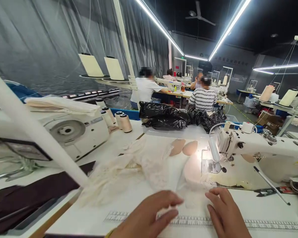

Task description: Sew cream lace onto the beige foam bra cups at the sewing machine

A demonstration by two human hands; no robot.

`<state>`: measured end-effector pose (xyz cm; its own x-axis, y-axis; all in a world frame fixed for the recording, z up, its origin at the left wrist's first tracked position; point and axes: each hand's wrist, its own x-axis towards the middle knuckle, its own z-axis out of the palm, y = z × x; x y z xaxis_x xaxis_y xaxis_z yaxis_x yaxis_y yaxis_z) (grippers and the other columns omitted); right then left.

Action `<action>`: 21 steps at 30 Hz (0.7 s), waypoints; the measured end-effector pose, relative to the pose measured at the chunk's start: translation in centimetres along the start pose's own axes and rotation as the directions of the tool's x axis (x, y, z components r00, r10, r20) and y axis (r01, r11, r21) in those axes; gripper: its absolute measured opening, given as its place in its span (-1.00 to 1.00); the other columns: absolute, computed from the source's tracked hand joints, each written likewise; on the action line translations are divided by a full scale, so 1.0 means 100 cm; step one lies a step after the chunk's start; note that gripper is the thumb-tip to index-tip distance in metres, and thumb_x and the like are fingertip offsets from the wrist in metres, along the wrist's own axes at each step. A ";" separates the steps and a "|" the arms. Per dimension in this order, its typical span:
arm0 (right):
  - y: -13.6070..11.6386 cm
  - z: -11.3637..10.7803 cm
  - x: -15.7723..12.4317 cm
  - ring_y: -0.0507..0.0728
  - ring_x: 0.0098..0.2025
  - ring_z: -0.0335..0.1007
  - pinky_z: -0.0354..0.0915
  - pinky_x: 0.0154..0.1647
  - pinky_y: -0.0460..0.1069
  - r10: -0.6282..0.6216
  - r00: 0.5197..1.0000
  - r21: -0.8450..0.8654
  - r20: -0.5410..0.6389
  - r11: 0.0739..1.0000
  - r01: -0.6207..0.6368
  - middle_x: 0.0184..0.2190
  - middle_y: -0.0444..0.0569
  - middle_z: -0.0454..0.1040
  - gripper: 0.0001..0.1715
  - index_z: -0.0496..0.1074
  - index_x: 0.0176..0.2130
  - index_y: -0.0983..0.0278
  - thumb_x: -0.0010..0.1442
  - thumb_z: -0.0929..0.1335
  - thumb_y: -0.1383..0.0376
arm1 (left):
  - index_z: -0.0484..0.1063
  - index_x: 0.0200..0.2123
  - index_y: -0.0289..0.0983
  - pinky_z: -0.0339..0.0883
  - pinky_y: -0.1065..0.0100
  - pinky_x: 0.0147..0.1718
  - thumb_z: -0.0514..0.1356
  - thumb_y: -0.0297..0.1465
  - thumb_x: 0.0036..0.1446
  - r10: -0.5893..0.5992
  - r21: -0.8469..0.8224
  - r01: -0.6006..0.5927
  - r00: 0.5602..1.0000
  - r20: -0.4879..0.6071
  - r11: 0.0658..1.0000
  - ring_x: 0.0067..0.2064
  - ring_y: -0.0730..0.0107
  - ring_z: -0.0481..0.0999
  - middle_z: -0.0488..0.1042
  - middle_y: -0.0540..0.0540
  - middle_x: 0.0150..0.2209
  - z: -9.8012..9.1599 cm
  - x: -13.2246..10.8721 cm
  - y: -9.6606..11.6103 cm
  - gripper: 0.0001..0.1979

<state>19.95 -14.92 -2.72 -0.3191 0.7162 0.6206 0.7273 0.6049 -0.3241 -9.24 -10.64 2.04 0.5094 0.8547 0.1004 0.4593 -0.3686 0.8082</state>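
My left hand (152, 213) is over the front of the white sewing table (89, 219), its thumb and fingers apart and nothing between them. Facing it, my right hand (225, 211) is also open, fingers slightly curled. Pale, thin cream fabric (195, 191) lies between and just beyond both hands and runs up to the lit needle area of a sewing machine (223, 142). More sheer cream lace-like fabric (129, 172) spreads loosely to the left. Two beige oval pads (190, 148) rest behind the work. A printed ruler strip (186, 220) passes beneath my hands.
Snips (265, 191) and a pen-like stick (272, 185) lie at the right, by the machine. Black plastic bags (164, 115) stand along the back edge. Several thread cones (125, 123) and another machine (72, 132) are at left, behind a white slanting post (37, 125). Seated people work beyond.
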 end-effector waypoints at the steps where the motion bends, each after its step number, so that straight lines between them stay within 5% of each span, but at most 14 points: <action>1: -0.002 0.004 0.001 0.20 0.01 0.47 0.51 0.00 0.06 0.007 1.000 0.013 -0.004 1.000 -0.007 -0.01 0.12 0.47 -0.60 0.37 0.14 0.22 0.35 0.28 0.46 | 0.58 -0.02 -0.09 0.43 0.19 0.06 0.20 -0.14 0.26 0.012 0.060 -0.007 0.996 -0.090 0.998 -0.03 0.13 0.55 0.60 -0.09 -0.03 -0.006 0.021 0.003 -0.69; 5: -0.009 0.009 0.006 0.19 -0.04 0.46 0.49 -0.02 0.06 -0.007 1.000 0.064 0.010 0.998 0.006 -0.05 0.08 0.47 -0.60 0.37 0.12 0.19 0.35 0.27 0.46 | 0.45 0.12 -0.26 0.37 0.09 0.06 0.24 -0.15 0.08 -0.100 0.090 0.123 0.970 -0.220 0.988 0.11 -0.03 0.46 0.49 -0.25 0.11 -0.010 0.110 0.004 -0.45; 9: -0.008 0.004 0.027 0.20 -0.04 0.45 0.44 -0.01 0.09 0.105 0.994 0.076 -0.044 0.992 -0.101 -0.08 0.03 0.49 -0.71 0.38 0.09 0.14 0.42 0.25 0.37 | 0.46 -0.06 -0.31 0.34 0.23 -0.22 0.30 -0.27 -0.13 -0.147 0.056 0.157 0.977 -0.152 0.986 -0.19 0.11 0.50 0.50 -0.11 -0.23 0.011 0.157 -0.002 -0.50; 14: 0.004 0.013 0.054 0.23 -0.18 0.44 0.38 -0.20 0.08 0.298 0.951 0.014 -0.082 0.955 -0.298 -0.19 0.00 0.49 -0.84 0.39 -0.03 0.17 0.40 0.30 0.25 | 0.34 -0.45 -0.24 0.10 0.36 -0.43 0.15 -0.32 -0.15 -0.092 -0.021 0.091 0.995 -0.031 0.996 -0.40 0.34 0.29 0.24 0.07 -0.51 0.028 0.148 0.008 -0.86; 21: -0.002 0.021 0.057 0.16 -0.32 0.32 0.18 -0.29 0.00 0.399 0.915 0.090 -0.053 0.915 -0.394 -0.39 -0.10 0.38 -0.73 0.30 -0.33 0.19 0.43 0.23 0.20 | 0.26 -0.52 -0.24 0.01 0.38 -0.47 0.12 -0.22 -0.10 -0.050 -0.100 0.065 0.989 0.142 0.993 -0.43 0.42 0.16 0.15 0.09 -0.51 0.021 0.115 0.029 -0.80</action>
<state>16.72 -10.16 -0.62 0.0301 0.8787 0.4763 0.7363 0.3028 -0.6051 -0.49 -2.72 4.33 0.5840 0.8114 -0.0239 0.4160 -0.2738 0.8671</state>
